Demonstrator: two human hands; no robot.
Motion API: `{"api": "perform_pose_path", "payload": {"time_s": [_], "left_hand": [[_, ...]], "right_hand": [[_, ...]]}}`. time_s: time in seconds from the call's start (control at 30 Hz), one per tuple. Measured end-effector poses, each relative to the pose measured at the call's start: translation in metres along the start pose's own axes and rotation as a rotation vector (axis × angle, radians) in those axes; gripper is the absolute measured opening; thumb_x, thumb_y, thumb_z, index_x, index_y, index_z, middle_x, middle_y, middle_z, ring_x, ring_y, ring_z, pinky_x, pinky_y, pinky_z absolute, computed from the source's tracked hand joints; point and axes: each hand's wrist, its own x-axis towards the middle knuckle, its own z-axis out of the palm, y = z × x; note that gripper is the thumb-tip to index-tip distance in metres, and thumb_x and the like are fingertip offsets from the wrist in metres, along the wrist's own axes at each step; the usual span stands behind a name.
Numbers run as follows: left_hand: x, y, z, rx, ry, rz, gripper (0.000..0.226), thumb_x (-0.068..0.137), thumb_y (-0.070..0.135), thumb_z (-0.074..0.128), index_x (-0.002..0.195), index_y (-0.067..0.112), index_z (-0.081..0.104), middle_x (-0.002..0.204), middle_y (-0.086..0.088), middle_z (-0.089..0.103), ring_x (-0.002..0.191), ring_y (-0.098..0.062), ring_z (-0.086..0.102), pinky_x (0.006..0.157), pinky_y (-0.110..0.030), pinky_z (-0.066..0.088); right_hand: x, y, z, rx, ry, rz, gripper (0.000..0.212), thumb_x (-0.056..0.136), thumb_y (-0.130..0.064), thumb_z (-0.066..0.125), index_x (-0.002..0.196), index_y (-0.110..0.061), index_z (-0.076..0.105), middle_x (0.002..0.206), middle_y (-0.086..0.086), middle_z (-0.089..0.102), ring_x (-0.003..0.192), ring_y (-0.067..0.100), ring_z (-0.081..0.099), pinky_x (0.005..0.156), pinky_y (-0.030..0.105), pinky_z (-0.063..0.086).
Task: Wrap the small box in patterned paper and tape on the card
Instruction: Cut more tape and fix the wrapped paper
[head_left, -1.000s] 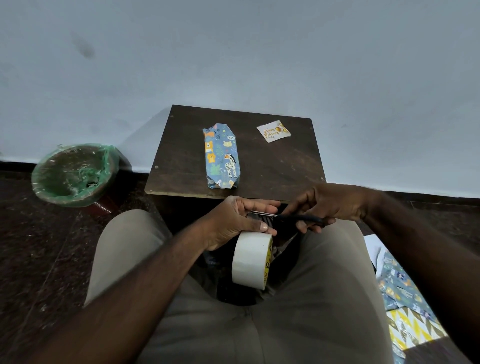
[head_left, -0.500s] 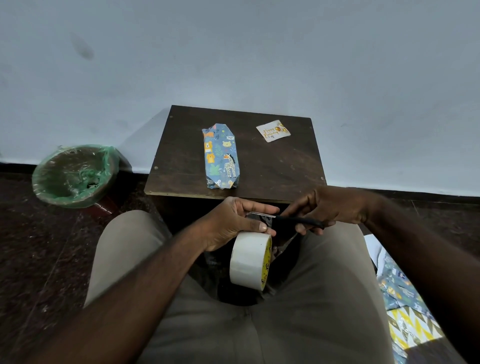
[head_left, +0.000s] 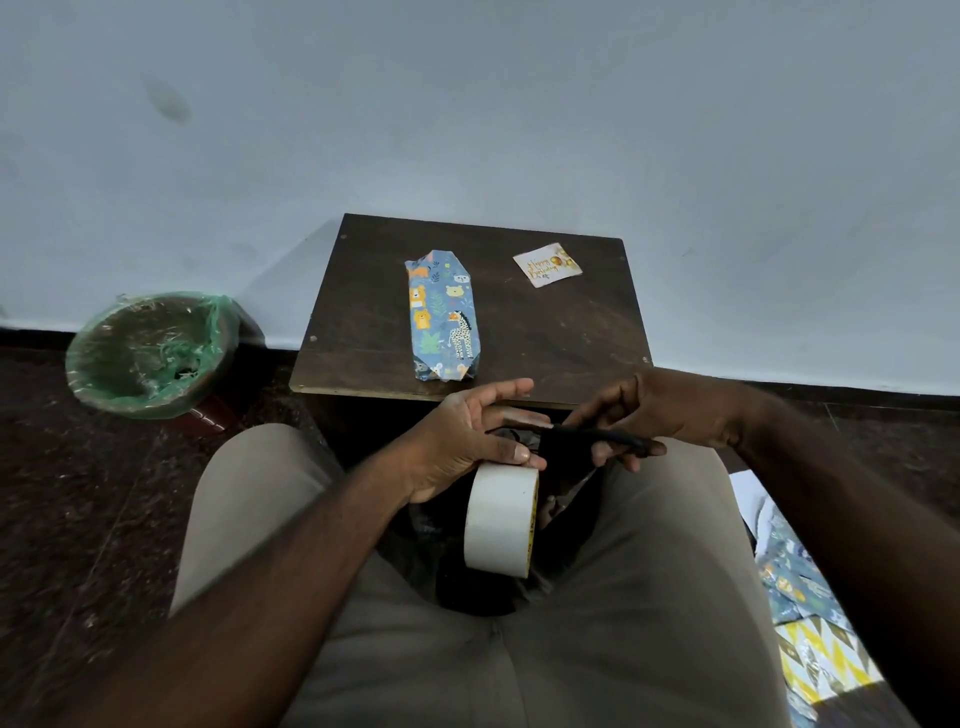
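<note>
Tape roll (head_left: 498, 519) tight in left hand (head_left: 462, 441), scissors (head_left: 597, 436) tight in right hand (head_left: 670, 410); bin (head_left: 145, 353), paper sheets (head_left: 810, 623) alongside.

The small card (head_left: 547, 265) lying on the table (head_left: 363, 312) carries the words "Happy Birthday" in gold cursive letters. The yellow side rim of the tape roll (head_left: 501, 519) shows black print, but it is too small and too angled to read.
</note>
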Motion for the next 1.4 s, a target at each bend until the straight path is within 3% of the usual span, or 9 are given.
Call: {"api": "perform_pose_path", "payload": {"time_s": [0.17, 0.3, 0.47, 0.67, 0.73, 0.8, 0.9, 1.07, 1.4], "left_hand": [[0.003, -0.007, -0.002, 0.071, 0.058, -0.004, 0.086, 0.078, -0.018, 0.069, 0.149, 0.018, 0.035, 0.124, -0.015, 0.067, 0.092, -0.035, 0.073, 0.087, -0.037, 0.059], [0.004, -0.008, 0.002, 0.17, 0.117, 0.023, 0.09, 0.08, -0.013, 0.071, 0.153, 0.019, 0.029, 0.126, -0.012, 0.065, 0.097, -0.035, 0.072, 0.093, -0.037, 0.056], [0.003, -0.009, 0.005, 0.226, 0.166, 0.062, 0.092, 0.082, -0.008, 0.073, 0.155, 0.022, 0.025, 0.127, -0.01, 0.065, 0.097, -0.032, 0.073, 0.095, -0.041, 0.055], [0.005, -0.01, 0.007, 0.233, 0.208, 0.116, 0.096, 0.08, -0.004, 0.076, 0.156, 0.024, 0.024, 0.125, -0.007, 0.067, 0.097, -0.028, 0.073, 0.093, -0.036, 0.056], [0.006, -0.009, 0.007, 0.218, 0.24, 0.157, 0.094, 0.081, -0.004, 0.075, 0.155, 0.024, 0.024, 0.126, -0.008, 0.066, 0.098, -0.026, 0.073, 0.093, -0.033, 0.056], [0.008, -0.008, 0.008, 0.184, 0.289, 0.203, 0.095, 0.08, -0.005, 0.076, 0.155, 0.022, 0.025, 0.126, -0.007, 0.066, 0.1, -0.023, 0.073, 0.095, -0.033, 0.055], [0.009, -0.007, 0.009, 0.163, 0.373, 0.265, 0.094, 0.08, -0.008, 0.074, 0.154, 0.022, 0.026, 0.126, -0.004, 0.066, 0.099, -0.02, 0.073, 0.088, -0.027, 0.055], [0.01, -0.005, 0.007, 0.107, 0.434, 0.296, 0.088, 0.085, -0.018, 0.061, 0.155, 0.021, 0.025, 0.127, -0.006, 0.063, 0.104, -0.018, 0.071, 0.087, -0.025, 0.056], [0.012, -0.002, 0.007, -0.282, 0.253, 0.04, 0.099, 0.071, 0.01, 0.084, 0.153, 0.014, 0.029, 0.125, -0.01, 0.065, 0.109, -0.021, 0.066, 0.09, -0.036, 0.054]], "right_hand": [[0.001, 0.01, -0.013, 0.167, 0.393, -0.091, 0.032, 0.083, 0.001, 0.068, 0.112, -0.012, 0.066, 0.084, 0.011, 0.072, 0.061, 0.026, 0.064, 0.042, 0.023, 0.04], [0.026, 0.032, -0.02, -0.329, 0.839, 0.088, 0.017, 0.086, -0.013, 0.072, 0.098, -0.015, 0.06, 0.085, 0.006, 0.07, 0.072, 0.031, 0.07, 0.063, 0.038, 0.056], [0.045, 0.031, -0.011, -0.686, 0.955, 0.243, 0.023, 0.087, -0.019, 0.066, 0.109, -0.02, 0.071, 0.103, 0.011, 0.069, 0.101, 0.032, 0.062, 0.08, 0.034, 0.05], [0.042, 0.002, 0.011, -0.817, 1.026, 0.298, 0.02, 0.092, -0.028, 0.06, 0.104, -0.018, 0.072, 0.1, 0.012, 0.07, 0.097, 0.035, 0.063, 0.077, 0.037, 0.051], [0.034, -0.01, 0.022, -0.544, 0.938, 0.154, 0.027, 0.089, -0.044, 0.067, 0.1, -0.02, 0.071, 0.088, 0.005, 0.071, 0.088, 0.027, 0.067, 0.073, 0.037, 0.055], [0.028, -0.019, 0.036, -0.216, 0.656, 0.114, 0.04, 0.085, -0.05, 0.072, 0.114, -0.025, 0.062, 0.089, 0.004, 0.073, 0.084, 0.022, 0.071, 0.069, 0.036, 0.059], [0.03, -0.015, 0.058, 0.02, 0.387, 0.028, 0.07, 0.085, -0.025, 0.078, 0.143, -0.026, 0.04, 0.099, 0.011, 0.074, 0.089, 0.024, 0.072, 0.082, 0.042, 0.06], [0.03, -0.007, 0.075, 0.303, 0.375, -0.163, 0.076, 0.085, 0.013, 0.066, 0.145, -0.023, 0.036, 0.084, 0.014, 0.065, 0.068, 0.017, 0.063, 0.056, 0.024, 0.054], [0.011, 0.003, 0.056, 0.531, 0.324, -0.343, 0.064, 0.079, 0.01, 0.068, 0.135, -0.016, 0.049, 0.082, 0.008, 0.067, 0.073, 0.013, 0.065, 0.07, 0.023, 0.054]]}}
